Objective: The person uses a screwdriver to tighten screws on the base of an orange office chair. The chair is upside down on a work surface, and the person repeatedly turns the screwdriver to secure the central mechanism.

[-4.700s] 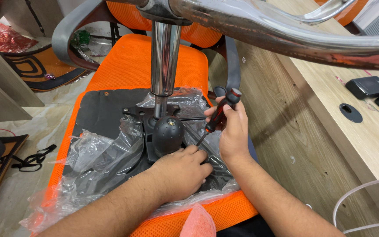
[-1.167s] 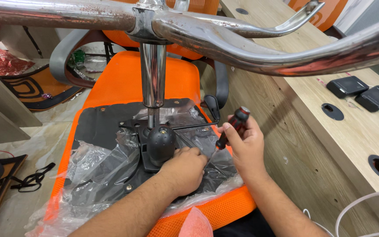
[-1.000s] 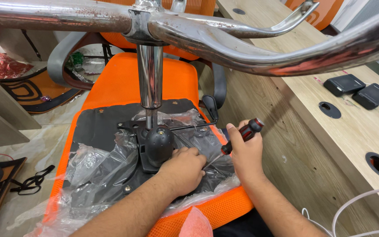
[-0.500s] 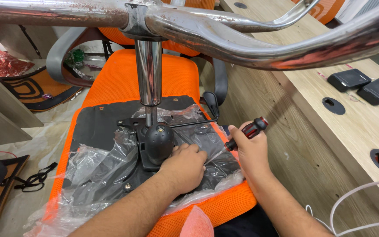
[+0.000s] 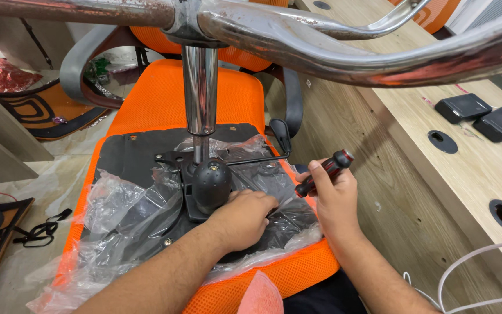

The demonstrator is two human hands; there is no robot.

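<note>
So we've got the orange chair (image 5: 164, 99) flipped over, and our left hand (image 5: 245, 218) is flat on the black metal plate (image 5: 146, 168) under the seat, fingers curled loosely, not gripping anything. Our right hand (image 5: 335, 195) has its fingers wrapped tight round the screwdriver (image 5: 323, 173), tip angled down at the plate's right edge. That loose plastic wrap (image 5: 117, 227) is probably the worry: it could snag the tip and make it slip toward our left fingers.
</note>
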